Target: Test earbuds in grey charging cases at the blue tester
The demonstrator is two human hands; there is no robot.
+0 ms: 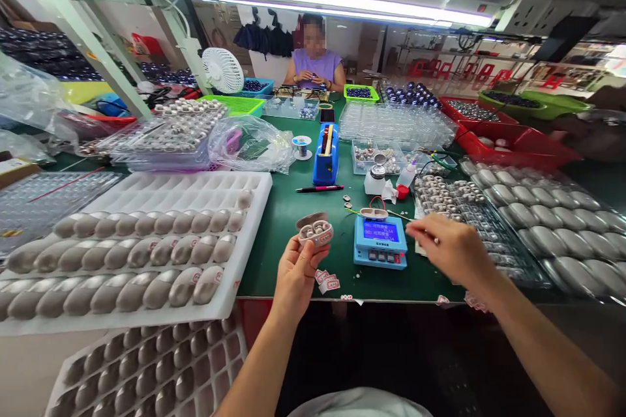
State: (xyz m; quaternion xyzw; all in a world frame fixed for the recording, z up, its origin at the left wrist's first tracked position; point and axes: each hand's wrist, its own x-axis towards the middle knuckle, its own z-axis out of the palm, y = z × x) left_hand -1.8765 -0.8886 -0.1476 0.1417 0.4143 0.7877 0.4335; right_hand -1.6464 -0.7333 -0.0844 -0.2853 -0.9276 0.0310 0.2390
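Observation:
My left hand (299, 268) grips an earbud charging case (315, 233) with its lid up; earbuds sit inside, and a red-printed label is on its front. My right hand (452, 246) is over the table, just right of a blue tester (380, 251) with a lit screen. Its fingers are pinched together, with a small pale tip showing below them; what they hold I cannot make out. On top of the tester lies another earbud case part (374, 213) with thin wires by it. Loose red-printed labels (328, 281) lie below my left hand.
At left, a white foam tray (247, 247) holds rows of closed cases. Clear trays of earbuds (447, 199) and cases (542, 215) are at right. A tape dispenser (326, 159), pen (320, 189) and small bottle (375, 180) stand ahead. A person (315, 65) sits opposite.

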